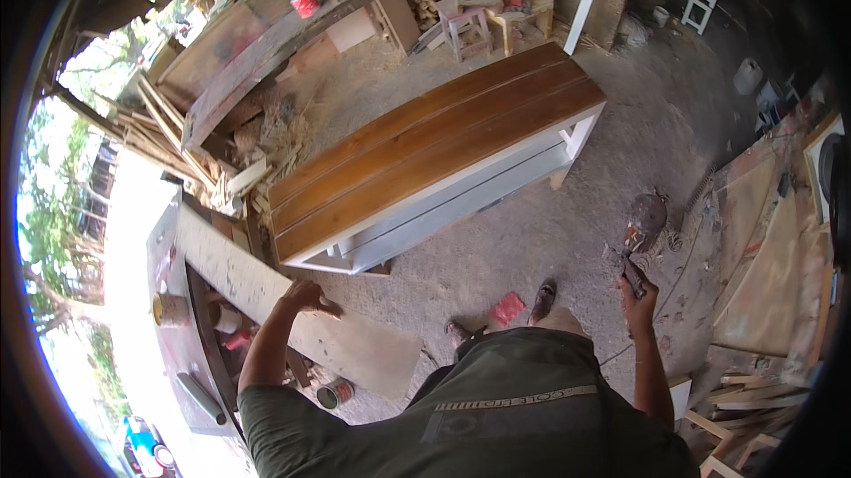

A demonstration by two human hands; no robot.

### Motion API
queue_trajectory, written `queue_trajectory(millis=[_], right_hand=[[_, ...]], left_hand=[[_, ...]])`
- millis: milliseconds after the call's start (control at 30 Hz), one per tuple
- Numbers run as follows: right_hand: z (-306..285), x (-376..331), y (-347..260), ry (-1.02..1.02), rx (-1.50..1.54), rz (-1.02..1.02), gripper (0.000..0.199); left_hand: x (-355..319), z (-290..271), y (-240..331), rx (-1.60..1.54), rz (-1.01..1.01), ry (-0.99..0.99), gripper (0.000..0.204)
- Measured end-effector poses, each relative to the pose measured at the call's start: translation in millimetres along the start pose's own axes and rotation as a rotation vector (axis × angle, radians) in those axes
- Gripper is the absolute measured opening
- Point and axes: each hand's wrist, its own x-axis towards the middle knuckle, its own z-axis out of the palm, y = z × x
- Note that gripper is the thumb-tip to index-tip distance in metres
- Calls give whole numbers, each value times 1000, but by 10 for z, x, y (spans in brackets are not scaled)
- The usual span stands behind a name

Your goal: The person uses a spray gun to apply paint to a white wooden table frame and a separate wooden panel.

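The spray gun [633, 278] is right of the brown-topped bench [434, 137], its handle wrapped in the right hand [639, 303]; its cup's [649, 214] contents are hidden. The left hand [306, 297] clasps a pale board [359, 347] near a tin [335, 393]. A red-and-white bucket [305, 3] stands on the far workbench [264, 49].

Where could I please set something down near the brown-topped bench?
The floor between the bench and the spray gun in the right hand is bare; so is the bench's brown top, though whether it is dry I cannot tell. Crowded: left, around the cans; lower right, among wood offcuts.
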Motion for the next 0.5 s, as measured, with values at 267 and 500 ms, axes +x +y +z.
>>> queue_trajectory(millis=[267, 500], right_hand=[[-944, 902, 213, 80, 10, -114, 33], [-1325, 1084, 315, 197, 81, 42, 35]], left_hand=[[1333, -877, 910, -66, -445, -111, 82], [2514, -1708, 2011, -314, -354, 186, 87]])
